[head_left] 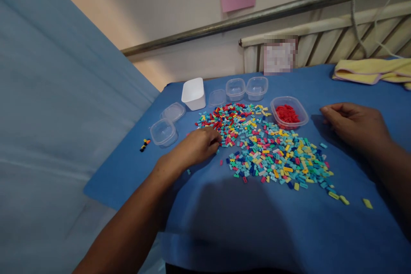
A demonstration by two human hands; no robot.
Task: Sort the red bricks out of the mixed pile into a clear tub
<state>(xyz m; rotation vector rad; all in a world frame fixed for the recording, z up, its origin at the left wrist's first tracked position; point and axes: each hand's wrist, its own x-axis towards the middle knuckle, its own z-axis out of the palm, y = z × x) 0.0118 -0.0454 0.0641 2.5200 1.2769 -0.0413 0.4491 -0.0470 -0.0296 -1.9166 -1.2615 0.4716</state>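
Note:
A spread-out pile of small coloured plastic building bricks (276, 158) covers the middle of the blue-covered table. At its left edge, my left hand (201, 143) rests with the fingers curled inward, touching the bricks; whatever is between the fingertips is hidden. Off to the right, my right hand (356, 124) has thumb and fingers pinched together, and I cannot make out anything in them. Between that hand and the pile stands a clear plastic tub (302, 120) with red bricks (287, 114) inside.
Behind the pile are a white bin (194, 99) and two clear tubs (235, 93). Another clear tub (163, 135) and a lid (174, 112) lie left, near a small black-and-yellow piece (145, 145). A yellow cloth (369, 72) lies far right. A blue curtain (58, 107) hangs left.

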